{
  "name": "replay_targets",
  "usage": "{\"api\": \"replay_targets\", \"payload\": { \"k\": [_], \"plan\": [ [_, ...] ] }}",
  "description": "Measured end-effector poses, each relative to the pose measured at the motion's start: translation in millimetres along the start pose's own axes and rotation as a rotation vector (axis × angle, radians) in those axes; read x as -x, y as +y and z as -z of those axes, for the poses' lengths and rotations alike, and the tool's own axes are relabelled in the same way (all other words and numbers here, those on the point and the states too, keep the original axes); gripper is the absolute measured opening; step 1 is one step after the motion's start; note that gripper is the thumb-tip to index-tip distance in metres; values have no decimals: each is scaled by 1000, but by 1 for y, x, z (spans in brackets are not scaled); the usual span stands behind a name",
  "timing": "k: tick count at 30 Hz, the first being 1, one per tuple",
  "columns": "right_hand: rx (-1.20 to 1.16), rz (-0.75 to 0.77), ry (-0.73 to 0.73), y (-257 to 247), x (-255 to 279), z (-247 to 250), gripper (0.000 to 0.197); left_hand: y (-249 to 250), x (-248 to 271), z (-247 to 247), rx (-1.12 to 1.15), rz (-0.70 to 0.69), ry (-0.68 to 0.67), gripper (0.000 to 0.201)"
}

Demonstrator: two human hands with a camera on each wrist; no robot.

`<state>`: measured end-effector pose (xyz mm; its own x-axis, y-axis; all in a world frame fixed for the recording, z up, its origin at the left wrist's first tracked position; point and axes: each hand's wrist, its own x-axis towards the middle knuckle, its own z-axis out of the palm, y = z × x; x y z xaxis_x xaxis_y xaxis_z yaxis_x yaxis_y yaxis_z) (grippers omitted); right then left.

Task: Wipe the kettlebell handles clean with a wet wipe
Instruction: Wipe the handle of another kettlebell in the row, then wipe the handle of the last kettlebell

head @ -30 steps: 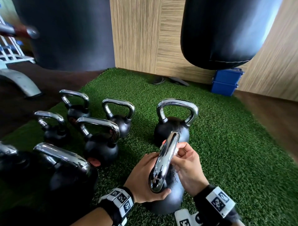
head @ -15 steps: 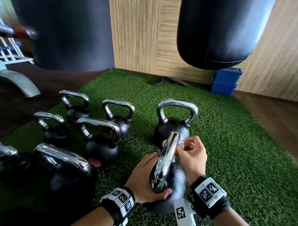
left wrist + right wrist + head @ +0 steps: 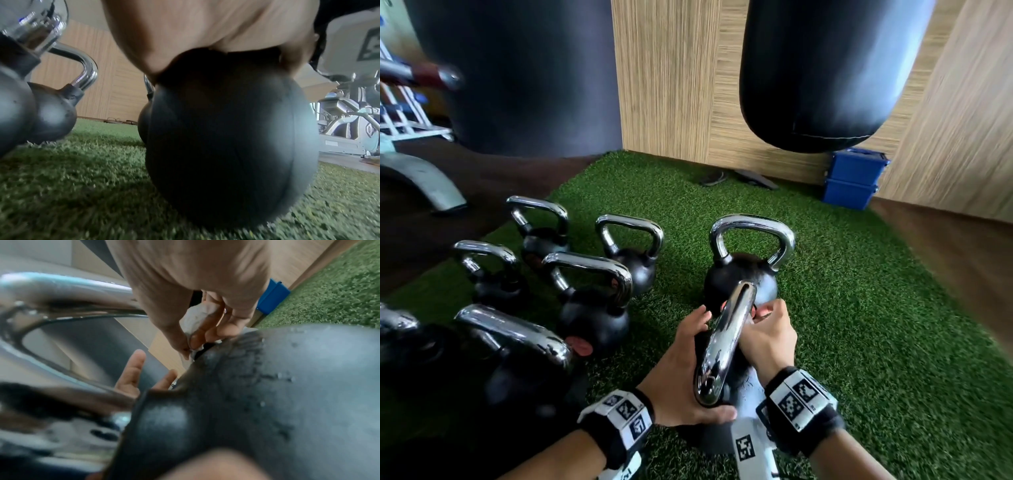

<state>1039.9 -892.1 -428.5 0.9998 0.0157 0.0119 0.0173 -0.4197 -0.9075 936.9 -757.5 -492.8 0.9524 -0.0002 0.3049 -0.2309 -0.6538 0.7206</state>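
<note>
The black kettlebell (image 3: 726, 383) I am working on stands on the green turf (image 3: 859, 342), its chrome handle (image 3: 722, 346) pointing away from me. My left hand (image 3: 681, 377) grips its top from the left, thumb under the handle's near end; in the left wrist view the palm (image 3: 205, 32) lies on the ball (image 3: 226, 138). My right hand (image 3: 767, 335) is at the handle's far end. In the right wrist view its fingers pinch a crumpled white wet wipe (image 3: 195, 321) where the handle meets the body (image 3: 267, 386). Left fingertips (image 3: 131, 369) show through the handle's opening.
Another kettlebell (image 3: 751, 253) stands just behind the held one, and several more (image 3: 592, 301) crowd the left. Two black punching bags (image 3: 825, 68) hang ahead. Blue boxes (image 3: 854, 183) and sandals (image 3: 736, 178) lie by the wooden wall. Open turf lies to the right.
My right hand with the wipe has slid from the middle of the handle towards its far end. The left hand has kept its hold on the kettlebell.
</note>
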Motion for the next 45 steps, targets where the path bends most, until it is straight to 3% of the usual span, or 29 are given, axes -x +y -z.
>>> {"api": "replay_targets", "payload": {
  "k": [3, 5, 8, 11, 15, 19, 23, 28, 32, 37, 43, 45],
  "plan": [
    [-44, 21, -119, 2, 1, 11, 54, 8, 0, 18, -59, 38, -214, 158],
    [-59, 133, -181, -2, -2, 23, 57, 21, -2, 37, 11, 28, -273, 159],
    [-46, 353, -324, -16, -17, 45, 68, 48, -7, 59, -23, -11, -237, 149],
    [347, 631, -434, -37, -34, 64, 72, 77, -13, 61, -200, -95, -123, 124],
    [487, 858, -518, -51, -38, 65, 45, 99, -19, 62, -252, -12, -64, 98],
    [542, 838, -487, -55, -36, 63, 38, 106, -23, 69, -342, 84, -91, 91],
    [603, 759, -484, -54, -29, 75, 31, 103, -35, 94, -402, 158, -288, 111],
    [702, 691, -431, -51, -11, 98, 13, 105, -63, 120, -721, 43, -458, 121],
    [750, 630, -430, -49, 8, 111, 14, 101, -78, 127, -834, -39, -517, 117],
    [756, 615, -434, -46, 21, 116, 17, 91, -84, 124, -840, -90, -501, 118],
    [897, 537, -516, -67, 19, 121, 15, 90, -89, 119, -742, -11, -544, 103],
    [959, 537, -565, -78, 18, 130, 17, 89, -94, 124, -566, 52, -606, 101]
  ]
}}
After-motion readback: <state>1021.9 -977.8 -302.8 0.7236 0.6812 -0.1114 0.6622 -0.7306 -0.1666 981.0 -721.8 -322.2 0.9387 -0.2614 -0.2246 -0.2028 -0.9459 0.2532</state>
